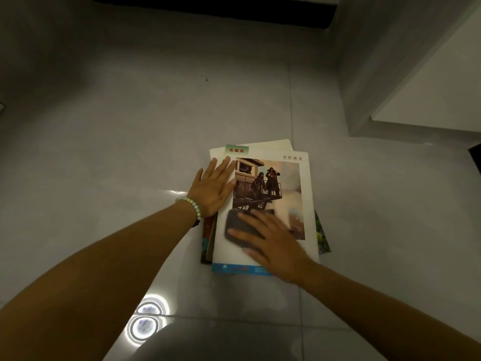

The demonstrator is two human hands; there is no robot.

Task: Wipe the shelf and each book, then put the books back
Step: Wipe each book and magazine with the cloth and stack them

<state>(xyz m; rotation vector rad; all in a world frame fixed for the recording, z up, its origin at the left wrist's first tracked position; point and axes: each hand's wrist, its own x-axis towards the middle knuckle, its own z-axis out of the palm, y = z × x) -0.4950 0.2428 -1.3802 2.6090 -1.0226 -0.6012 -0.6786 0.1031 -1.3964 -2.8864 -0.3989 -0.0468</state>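
At the left, the left hand (212,188), with a beaded bracelet (192,205) at the wrist, lies flat with straight fingers. It curls round nothing and only presses on the left edge of the top book (282,186). That book, white-covered with a large picture, tops a loose stack of books (207,243) lying on the glossy tiled floor (130,126). The lower ones poke out askew on both sides.

Further right, the right hand (273,243) is also spread flat, its fingers pressing a dark cloth (238,225) onto the lower part of the cover. The cloth's edges are blurred, so its exact outline is hard to read. At the far right stands a white unit (429,95), possibly the shelf, well apart from the stack.

The step in hand looks like wiping the top cover. The main risk is the stack. It is uneven and sits on a slick floor, so a firm sideways stroke could slide the top book off or skew the pile if the left palm eases its pressure. The cloth is pinned only by flat fingers, so it could bunch or slip out mid-stroke. The cover near the left hand and its upper margin could also go unwiped, because the steadying hand covers part of it.
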